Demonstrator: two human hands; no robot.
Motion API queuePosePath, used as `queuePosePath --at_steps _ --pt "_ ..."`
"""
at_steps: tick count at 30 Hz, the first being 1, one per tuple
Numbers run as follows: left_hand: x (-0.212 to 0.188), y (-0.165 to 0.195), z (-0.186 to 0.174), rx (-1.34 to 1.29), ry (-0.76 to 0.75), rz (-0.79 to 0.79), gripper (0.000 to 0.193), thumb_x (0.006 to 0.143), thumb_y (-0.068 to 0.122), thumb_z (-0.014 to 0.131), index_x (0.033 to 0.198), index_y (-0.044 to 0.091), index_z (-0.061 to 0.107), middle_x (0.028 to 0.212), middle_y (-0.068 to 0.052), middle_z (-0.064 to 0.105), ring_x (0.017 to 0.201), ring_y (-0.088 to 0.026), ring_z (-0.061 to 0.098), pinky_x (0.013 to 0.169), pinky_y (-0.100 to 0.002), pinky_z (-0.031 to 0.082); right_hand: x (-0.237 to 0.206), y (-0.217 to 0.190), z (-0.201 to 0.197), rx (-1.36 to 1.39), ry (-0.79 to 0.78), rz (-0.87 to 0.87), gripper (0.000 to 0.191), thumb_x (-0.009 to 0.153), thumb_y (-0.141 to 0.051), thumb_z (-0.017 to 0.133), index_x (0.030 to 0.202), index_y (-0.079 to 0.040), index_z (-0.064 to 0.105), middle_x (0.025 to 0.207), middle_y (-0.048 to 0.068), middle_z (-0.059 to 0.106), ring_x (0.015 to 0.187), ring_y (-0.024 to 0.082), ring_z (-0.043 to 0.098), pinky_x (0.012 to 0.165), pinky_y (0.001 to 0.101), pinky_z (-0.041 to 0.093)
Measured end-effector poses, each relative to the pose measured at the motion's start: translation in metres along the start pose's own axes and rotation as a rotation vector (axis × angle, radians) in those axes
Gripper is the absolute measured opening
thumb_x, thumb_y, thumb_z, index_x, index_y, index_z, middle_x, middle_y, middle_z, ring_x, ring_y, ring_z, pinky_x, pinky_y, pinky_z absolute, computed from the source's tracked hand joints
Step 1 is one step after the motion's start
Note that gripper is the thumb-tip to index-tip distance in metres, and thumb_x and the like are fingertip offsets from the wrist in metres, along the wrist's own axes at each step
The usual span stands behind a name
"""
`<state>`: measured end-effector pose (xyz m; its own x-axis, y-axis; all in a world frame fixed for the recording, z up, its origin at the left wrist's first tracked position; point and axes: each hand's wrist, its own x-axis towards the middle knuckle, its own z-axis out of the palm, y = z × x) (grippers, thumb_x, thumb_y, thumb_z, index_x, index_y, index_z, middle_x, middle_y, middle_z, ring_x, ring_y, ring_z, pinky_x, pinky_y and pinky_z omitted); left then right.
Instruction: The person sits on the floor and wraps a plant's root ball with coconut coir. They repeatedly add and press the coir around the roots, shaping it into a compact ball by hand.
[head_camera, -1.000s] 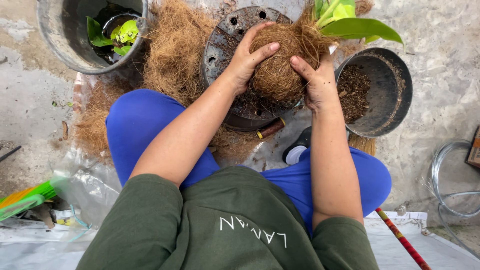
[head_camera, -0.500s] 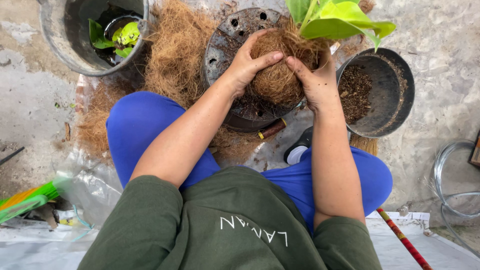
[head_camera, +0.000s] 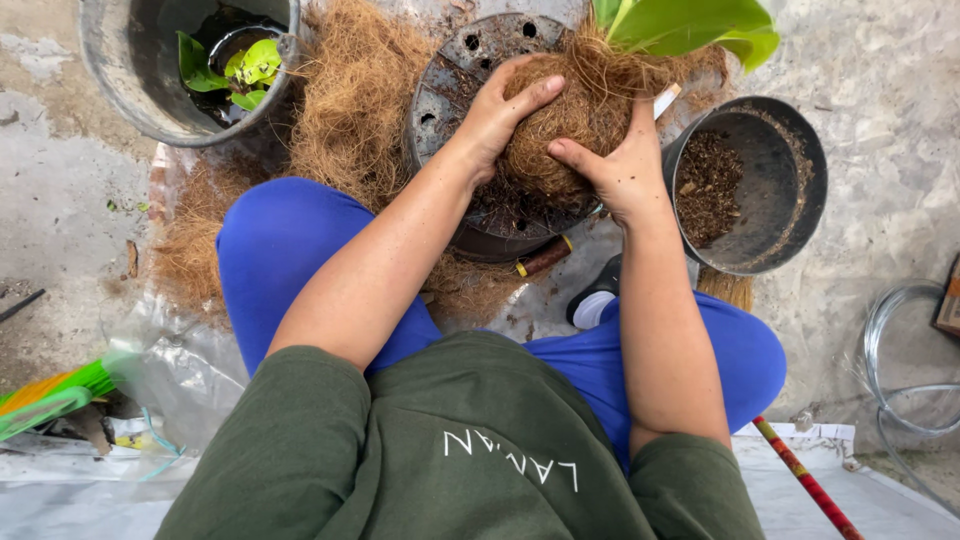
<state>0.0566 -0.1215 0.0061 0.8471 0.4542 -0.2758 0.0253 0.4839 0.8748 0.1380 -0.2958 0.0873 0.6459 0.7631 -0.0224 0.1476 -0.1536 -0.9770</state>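
Both hands – left hand, right hand – gripping fibrous root ball, soil pot beside, fibre pile left

Both arms reach fwd, elbows bent, forearms bare below short sleeves. Left hand sits palm-down, fingers spread and curled, thumb out toward the right hand. Right hand is opposite, palm facing the left one, thumb pointing inward, fingers up and wrapped round the far side, partly hidden. Wrists roughly level, hands near, not touching.
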Motion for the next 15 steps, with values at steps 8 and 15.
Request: queuePosePath --at_steps 8,15 --pt "-0.009 0.008 -0.005 -0.028 -0.074 0.032 0.104 0.064 0.051 0.095 0.148 0.019 0.043 0.144 -0.026 0.057 0.135 -0.042 0.058 0.109 -0.061 0.048 0.006 -0.004 0.004 0.012 -0.001 -0.028 0.107 0.074 -0.037 0.097 0.154 -0.001 0.035 0.150 0.019 0.053 0.140 0.031 0.054 0.119 0.0420 0.047" --pt "-0.007 0.014 -0.005 0.080 -0.037 -0.026 0.129 0.050 0.078 0.081 0.159 0.037 0.026 0.169 -0.014 0.012 0.152 -0.048 0.011 0.110 -0.082 0.009 0.005 -0.012 -0.003 -0.007 0.153 -0.020 0.078 0.100 -0.049 0.066 0.156 -0.002 0.038 0.159 0.017 0.045 0.149 0.031 0.043 0.125 0.0428 0.033"
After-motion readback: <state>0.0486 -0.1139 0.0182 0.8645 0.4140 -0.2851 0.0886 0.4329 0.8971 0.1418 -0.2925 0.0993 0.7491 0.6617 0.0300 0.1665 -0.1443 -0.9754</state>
